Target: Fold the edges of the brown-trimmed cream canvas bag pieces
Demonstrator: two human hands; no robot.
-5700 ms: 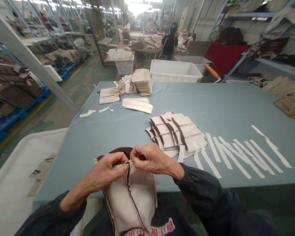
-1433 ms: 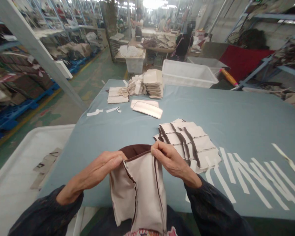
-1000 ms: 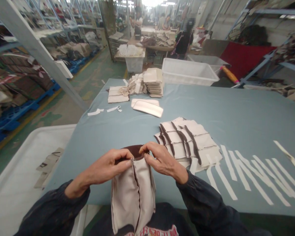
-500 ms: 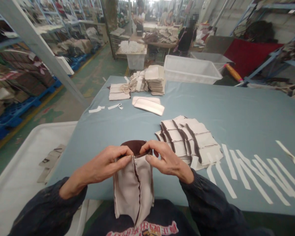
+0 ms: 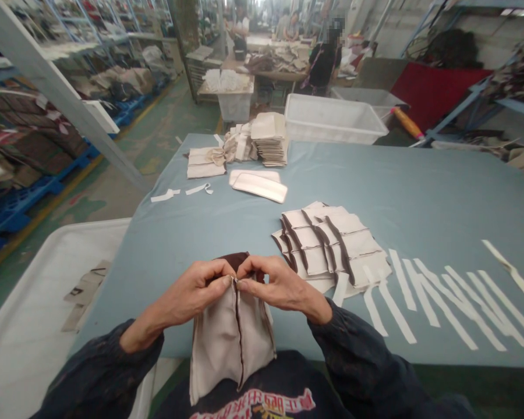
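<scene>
A beige fabric piece with a dark seam down its middle hangs at the table's near edge, its dark brown inner side showing behind the top. My left hand pinches its top edge just left of the seam. On the other side of the seam, my right hand pinches the same edge, the fingertips of both hands nearly touching. To the right lies an overlapping pile of beige pieces with dark edges. White strips are spread beside that pile.
Stacked beige pieces and two pale flat pads lie farther back on the blue-grey table. Beyond it stands a white bin. Another white bin is at the left. A person is in the background.
My right hand has moved left toward my left hand, bringing the fingertips together at the seam. The fabric's lower edge has spread and swung left. The view has shifted slightly.
</scene>
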